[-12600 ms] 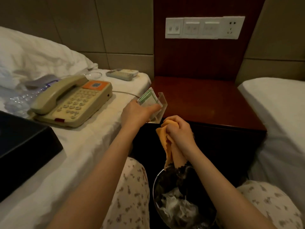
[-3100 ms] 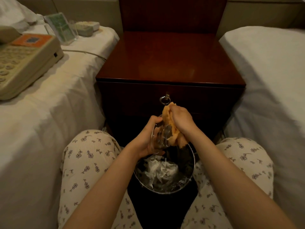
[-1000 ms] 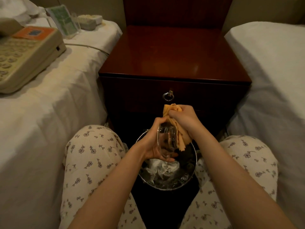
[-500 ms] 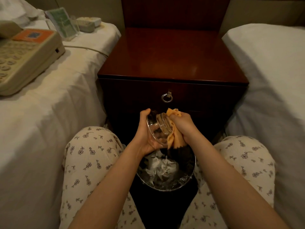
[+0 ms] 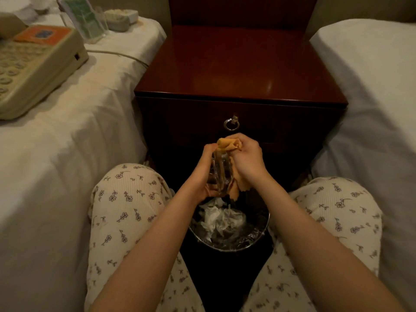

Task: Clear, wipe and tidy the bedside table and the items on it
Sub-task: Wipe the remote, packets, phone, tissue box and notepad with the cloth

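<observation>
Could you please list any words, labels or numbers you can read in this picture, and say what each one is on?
None can be read.
Telephone: the orange label and the markings on the keys are blurred.
Green card: the print is too small to read.

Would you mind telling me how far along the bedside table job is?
Done: table top is bare; phone, card stand and remote lie on the left bed. In hand: left hand holds a glass dish over the bin while right hand presses the cloth on it. Left: putting everything back.
</observation>
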### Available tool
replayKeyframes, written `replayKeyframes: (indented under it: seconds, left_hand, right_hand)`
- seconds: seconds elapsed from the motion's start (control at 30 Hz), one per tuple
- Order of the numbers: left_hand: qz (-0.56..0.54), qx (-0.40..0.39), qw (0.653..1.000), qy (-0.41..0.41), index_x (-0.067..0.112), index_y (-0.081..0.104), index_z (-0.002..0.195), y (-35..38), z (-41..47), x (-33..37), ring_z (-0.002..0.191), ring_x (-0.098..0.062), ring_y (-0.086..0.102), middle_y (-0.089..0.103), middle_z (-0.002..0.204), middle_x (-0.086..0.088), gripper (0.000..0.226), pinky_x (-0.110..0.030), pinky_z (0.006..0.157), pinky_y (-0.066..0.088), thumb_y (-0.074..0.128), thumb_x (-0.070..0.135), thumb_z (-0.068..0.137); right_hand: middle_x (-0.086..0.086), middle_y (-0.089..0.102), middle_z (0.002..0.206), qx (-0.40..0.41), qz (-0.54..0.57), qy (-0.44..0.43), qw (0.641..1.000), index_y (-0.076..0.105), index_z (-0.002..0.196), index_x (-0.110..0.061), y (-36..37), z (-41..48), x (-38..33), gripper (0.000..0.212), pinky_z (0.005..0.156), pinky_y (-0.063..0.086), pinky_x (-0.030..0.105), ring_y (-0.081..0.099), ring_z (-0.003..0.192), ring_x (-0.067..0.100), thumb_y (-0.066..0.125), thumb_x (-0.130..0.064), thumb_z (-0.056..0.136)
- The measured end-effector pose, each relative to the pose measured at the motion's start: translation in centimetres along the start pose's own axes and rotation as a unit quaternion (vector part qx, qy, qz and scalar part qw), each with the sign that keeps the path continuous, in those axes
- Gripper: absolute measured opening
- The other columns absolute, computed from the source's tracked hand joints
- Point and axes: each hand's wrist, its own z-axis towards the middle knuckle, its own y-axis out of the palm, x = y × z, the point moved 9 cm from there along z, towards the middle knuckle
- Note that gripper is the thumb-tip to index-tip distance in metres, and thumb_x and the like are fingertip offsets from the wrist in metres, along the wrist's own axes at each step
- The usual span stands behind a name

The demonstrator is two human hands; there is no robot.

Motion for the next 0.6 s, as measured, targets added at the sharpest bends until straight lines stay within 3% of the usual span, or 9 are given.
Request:
replayKeyframes:
  seconds: [0.13,0.2,0.27,0.37,0.5,0.6]
  left_hand:
    - [0.013,0.054,0.998,0.026,0.017,0.058,0.121,-0.8,0.0,-0.2,0.100,-0.028,0.062,0.064,0.112,-0.014,0.085,-0.036,0.072,0.052,0.044,0.076,0.062]
    - [-0.003,0.069,0.997,0.035,0.014,0.061,0.115,-0.9,0.0,-0.1,0.097,-0.025,0.063,0.065,0.109,-0.012,0.078,-0.034,0.071,0.051,0.041,0.074,0.069]
    - [-0.060,0.058,0.996,0.029,0.011,0.064,0.099,-0.8,0.0,-0.1,0.083,-0.022,0.061,0.065,0.092,-0.009,0.063,-0.031,0.067,0.049,0.035,0.065,0.084]
    - [-0.148,0.054,0.987,0.017,0.012,0.061,0.080,-0.9,0.4,-0.3,0.074,-0.021,0.057,0.060,0.077,-0.008,0.056,-0.033,0.069,0.047,0.032,0.059,0.090]
    - [-0.242,0.067,0.968,-0.013,0.011,0.058,0.094,-0.8,-0.1,-0.7,0.094,-0.030,0.057,0.057,0.097,-0.014,0.054,-0.048,0.087,0.049,0.042,0.062,0.085]
    - [-0.310,0.067,0.948,-0.017,0.012,0.054,0.117,-1.0,0.3,-0.8,0.107,-0.037,0.054,0.052,0.111,-0.019,0.066,-0.053,0.094,0.046,0.047,0.066,0.079]
  right_hand:
    - [-0.004,0.065,0.083,-0.054,-0.079,-0.061,0.994,0.064,0.082,-0.028,0.6,-0.7,-1.7,0.035,0.065,0.050,0.024,0.061,0.079,0.009,0.053,0.006,0.080]
    - [-0.002,0.065,0.081,-0.052,-0.079,-0.075,0.993,0.064,0.082,-0.026,0.7,-1.2,-2.2,0.033,0.060,0.049,0.023,0.061,0.076,0.010,0.054,0.005,0.080]
    - [-0.001,0.065,0.079,-0.058,-0.063,-0.080,0.993,0.063,0.079,-0.028,0.9,-1.8,-2.4,0.032,0.060,0.050,0.027,0.062,0.074,0.012,0.057,0.003,0.079]
    - [-0.003,0.064,0.077,-0.081,-0.046,-0.069,0.993,0.061,0.073,-0.030,1.5,-2.4,-2.3,0.036,0.059,0.049,0.023,0.060,0.073,0.010,0.058,0.005,0.077]
    - [-0.003,0.059,0.071,-0.071,-0.024,-0.004,0.997,0.058,0.064,-0.025,1.0,-1.8,-1.1,0.035,0.059,0.048,0.028,0.057,0.069,0.012,0.055,0.008,0.076]
    - [0.000,0.058,0.069,-0.085,-0.055,0.031,0.994,0.058,0.062,-0.019,1.2,-1.8,-0.1,0.029,0.058,0.049,0.030,0.057,0.068,0.015,0.052,0.007,0.074]
